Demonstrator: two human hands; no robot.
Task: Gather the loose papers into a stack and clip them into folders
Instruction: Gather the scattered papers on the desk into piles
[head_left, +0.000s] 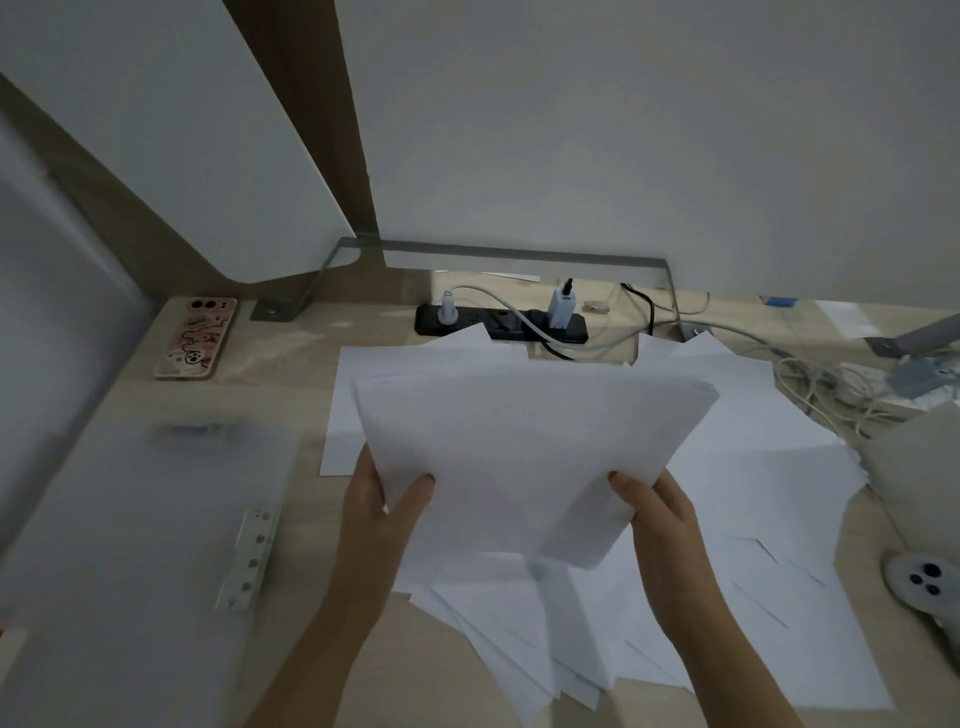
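I hold a stack of white papers (524, 447) lifted above the desk, tilted away from me. My left hand (384, 499) grips its lower left edge, thumb on top. My right hand (649, 504) grips the lower right edge the same way. Beneath the stack, several loose white sheets (753, 597) lie fanned out over the wooden desk (311, 519). A translucent folder (130, 545) lies flat to the left, with a white clip strip (247, 558) along its right edge.
A phone in a pink case (196, 336) lies at the back left. A black power strip (501, 322) with plugs sits behind the papers, tangled white cables (821, 384) to its right. A white device (924, 582) rests at the right edge. A grey partition stands behind.
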